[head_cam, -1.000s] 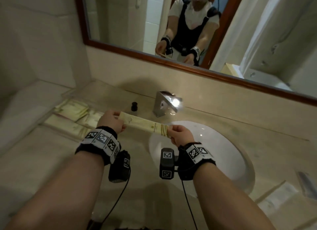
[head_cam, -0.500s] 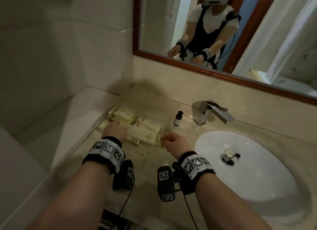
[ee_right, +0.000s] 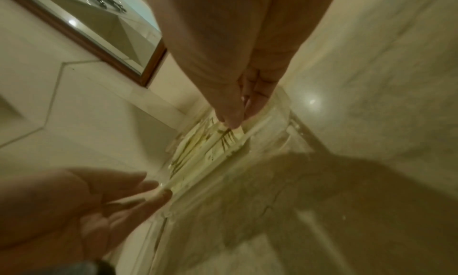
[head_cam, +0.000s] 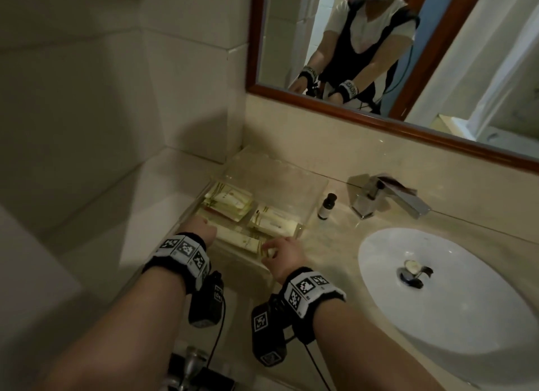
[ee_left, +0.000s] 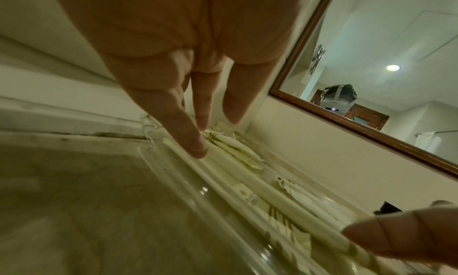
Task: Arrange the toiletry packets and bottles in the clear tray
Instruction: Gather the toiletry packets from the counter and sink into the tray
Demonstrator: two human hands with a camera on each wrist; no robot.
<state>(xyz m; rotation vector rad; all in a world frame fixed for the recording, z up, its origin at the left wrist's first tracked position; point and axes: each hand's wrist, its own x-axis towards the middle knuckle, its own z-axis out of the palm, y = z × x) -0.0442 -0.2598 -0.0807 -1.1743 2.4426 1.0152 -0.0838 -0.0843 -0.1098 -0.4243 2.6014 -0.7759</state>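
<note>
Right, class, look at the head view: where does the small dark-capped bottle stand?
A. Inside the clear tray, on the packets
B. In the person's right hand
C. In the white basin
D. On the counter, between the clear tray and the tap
D: the small bottle stands upright on the counter, just right of the clear tray and left of the tap.

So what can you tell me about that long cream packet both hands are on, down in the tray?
The long packet is a slim, cream, paper-like sachet with a small printed mark mid-length and a darker striped pattern at its right end. It lies flat along the near side of the clear tray, in front of the other cream packets. The left hand touches its left end with straight fingers, and the right hand pinches the striped right end. It looks sealed and undamaged.
</note>
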